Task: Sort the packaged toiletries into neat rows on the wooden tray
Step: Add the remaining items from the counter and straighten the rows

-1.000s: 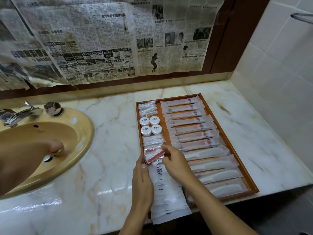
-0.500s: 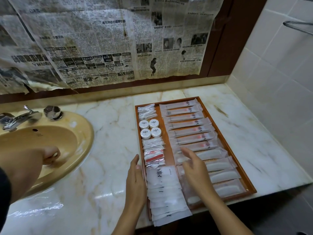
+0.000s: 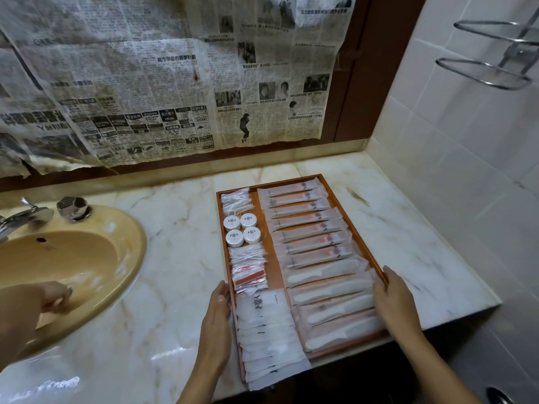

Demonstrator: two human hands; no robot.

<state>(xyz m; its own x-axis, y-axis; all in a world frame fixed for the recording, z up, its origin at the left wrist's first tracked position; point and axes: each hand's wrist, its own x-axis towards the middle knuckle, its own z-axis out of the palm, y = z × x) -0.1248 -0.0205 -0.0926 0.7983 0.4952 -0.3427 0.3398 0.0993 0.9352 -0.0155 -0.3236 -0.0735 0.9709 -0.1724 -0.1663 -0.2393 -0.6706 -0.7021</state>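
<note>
A wooden tray [image 3: 326, 183] lies on the marble counter, filled with packaged toiletries. Its right column holds wrapped toothbrushes [image 3: 303, 223] at the back and wrapped combs [image 3: 329, 293] at the front. The left column has clear packets [image 3: 236, 198], round white soap boxes [image 3: 242, 230], more clear packets with a red-striped one [image 3: 249, 277], and overlapping white sachets [image 3: 267, 339] that overhang the front edge. My left hand [image 3: 217, 313] lies flat with straight fingers against the tray's left rim. My right hand [image 3: 395, 298] rests, fingers extended, on the tray's right rim beside the combs.
A yellow basin [image 3: 125, 258] with a chrome tap [image 3: 20, 218] sits to the left; another person's hand [image 3: 38, 304] reaches into it. Newspaper [image 3: 175, 83] covers the mirror behind. A tiled wall with a metal rack [image 3: 490, 62] stands on the right. The counter's front edge is close.
My right hand moved from the middle of the tray out to its right rim. My left hand stayed at the left rim. The view tilted up slightly.
</note>
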